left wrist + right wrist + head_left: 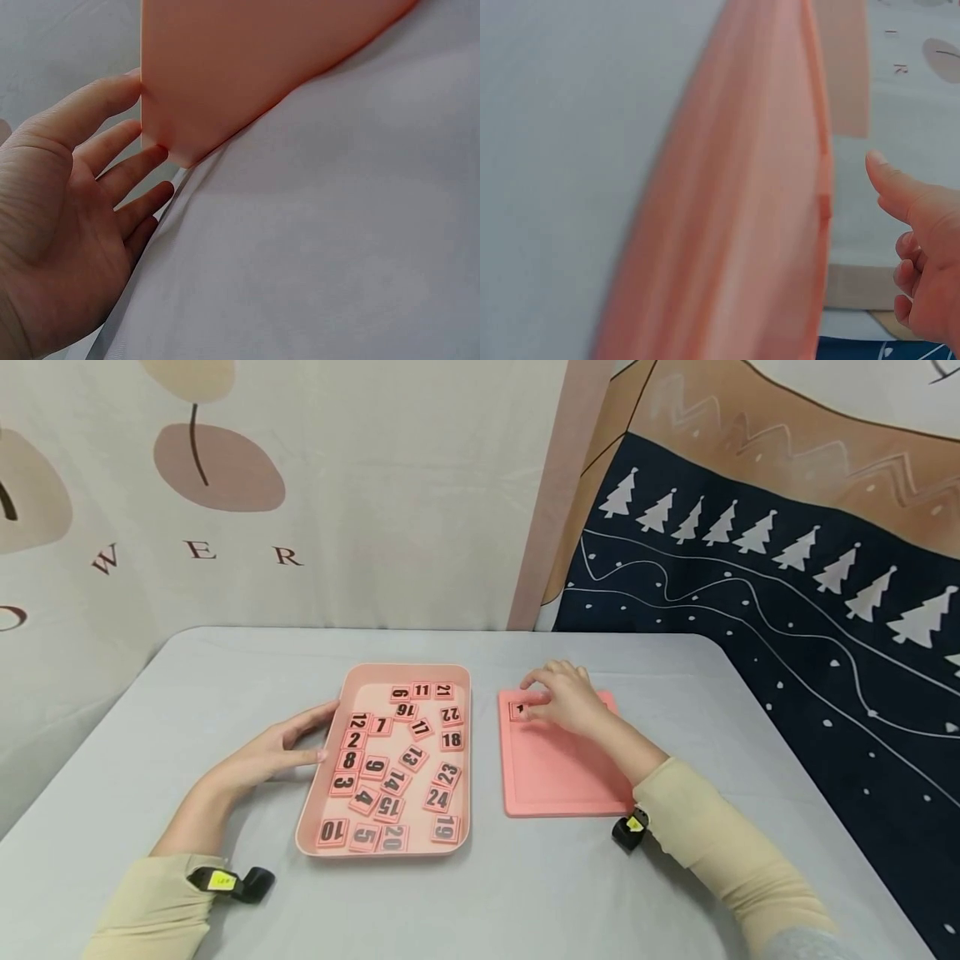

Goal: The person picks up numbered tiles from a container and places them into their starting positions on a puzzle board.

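My left hand [270, 747] is at the left side of a shallow pink tray [408, 670], its thumb tip at the rim. In the left wrist view the spread, fairly straight fingers of that hand [82, 202] touch the tray's outer wall [217, 67]. Loose number tiles lie inside the tray, among them a tile marked 7 [380, 726] and one marked 10 [332, 832]. My right hand [566, 697] is over the upper part of a pink square board [558, 768]. A number tile [516, 711], partly covered by its thumb, lies in the board's upper left corner. Its index finger arches above the tile.
Both tray and board rest on a grey-white cloth-covered table [480, 902], with a narrow gap between them. Behind the table hang a pale printed curtain [420, 527] and a dark cloth with white trees [675, 577]. Each wrist wears a small black camera [257, 885].
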Tool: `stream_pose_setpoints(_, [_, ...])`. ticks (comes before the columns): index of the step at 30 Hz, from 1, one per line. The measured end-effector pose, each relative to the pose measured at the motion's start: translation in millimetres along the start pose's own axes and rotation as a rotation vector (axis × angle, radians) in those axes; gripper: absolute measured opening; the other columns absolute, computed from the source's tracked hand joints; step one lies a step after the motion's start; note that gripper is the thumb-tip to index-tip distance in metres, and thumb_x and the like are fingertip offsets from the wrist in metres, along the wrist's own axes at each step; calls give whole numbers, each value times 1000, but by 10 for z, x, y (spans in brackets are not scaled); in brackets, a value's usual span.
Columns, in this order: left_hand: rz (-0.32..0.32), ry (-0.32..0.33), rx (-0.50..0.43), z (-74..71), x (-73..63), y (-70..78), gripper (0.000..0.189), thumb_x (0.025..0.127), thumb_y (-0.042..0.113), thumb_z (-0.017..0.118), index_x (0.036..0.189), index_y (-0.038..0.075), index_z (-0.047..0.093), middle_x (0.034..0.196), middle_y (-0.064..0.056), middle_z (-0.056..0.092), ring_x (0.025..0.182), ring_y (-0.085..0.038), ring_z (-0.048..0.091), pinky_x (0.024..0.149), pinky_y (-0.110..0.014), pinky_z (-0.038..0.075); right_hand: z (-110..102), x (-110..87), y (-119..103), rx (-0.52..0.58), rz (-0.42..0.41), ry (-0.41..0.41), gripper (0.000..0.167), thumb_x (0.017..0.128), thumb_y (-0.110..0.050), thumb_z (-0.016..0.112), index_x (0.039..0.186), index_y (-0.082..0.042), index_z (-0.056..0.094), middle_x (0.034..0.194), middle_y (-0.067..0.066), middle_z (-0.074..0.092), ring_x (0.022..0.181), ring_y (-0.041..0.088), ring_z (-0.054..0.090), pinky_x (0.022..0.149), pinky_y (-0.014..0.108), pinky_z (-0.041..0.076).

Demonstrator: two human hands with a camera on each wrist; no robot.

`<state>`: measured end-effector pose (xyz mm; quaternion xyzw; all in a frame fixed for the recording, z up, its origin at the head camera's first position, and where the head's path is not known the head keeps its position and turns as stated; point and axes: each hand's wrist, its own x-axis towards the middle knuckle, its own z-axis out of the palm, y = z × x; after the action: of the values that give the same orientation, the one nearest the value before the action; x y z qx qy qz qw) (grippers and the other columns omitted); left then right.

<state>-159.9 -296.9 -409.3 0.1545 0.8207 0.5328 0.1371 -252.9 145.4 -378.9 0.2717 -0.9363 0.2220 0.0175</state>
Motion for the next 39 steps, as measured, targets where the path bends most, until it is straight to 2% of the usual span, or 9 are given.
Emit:
stream_pose_setpoints(4, [7,-3,5,-4,-2,-7,72,92,13,65,152,8,26,155,-13,24,142,-34,13,111,-48,13,-58,-4,-89,27,-19,27,38,77,-26,82,111,-15,68,112,8,58,111,25,44,89,44,28])
stream_pose_setpoints(8, [8,-3,4,-7,0,-12,71,92,13,64,152,8,26,155,-13,24,142,-34,14,111,-44,14,-104,-15,-211,44,-57,49,37,76,-24,83,110,-16,69,109,5,58,107,23,44,87,41,29])
stream_pose_setpoints(14, [4,-2,-5,-1,4,-8,72,92,13,65,152,7,26,155,-14,23,142,-35,13,109,-56,10,-147,-43,-415,69,-113,73,37,76,-25,83,109,-15,70,104,2,57,102,20,44,83,40,29])
stream_pose_setpoints(20, [3,-2,-8,0,8,-8,72,92,13,65,152,8,26,155,-13,23,142,-34,12,108,-57,10,-158,-79,-607,118,-151,106,37,74,-26,84,107,-14,72,98,-1,55,97,18,44,83,39,28])
stream_pose_setpoints(28, [12,0,-2,-1,13,-13,73,91,13,65,152,7,25,155,-15,23,141,-36,13,108,-58,10,-65,-110,-902,162,-269,128,37,71,-25,86,105,-17,72,85,-7,47,85,14,40,77,36,27])
stream_pose_setpoints(39, [25,-1,-8,-7,7,-35,72,91,12,65,152,7,26,155,-15,24,141,-36,13,108,-59,10,128,-134,-1235,194,-366,68,37,70,-28,86,104,-20,72,91,-10,48,87,11,40,77,33,28])
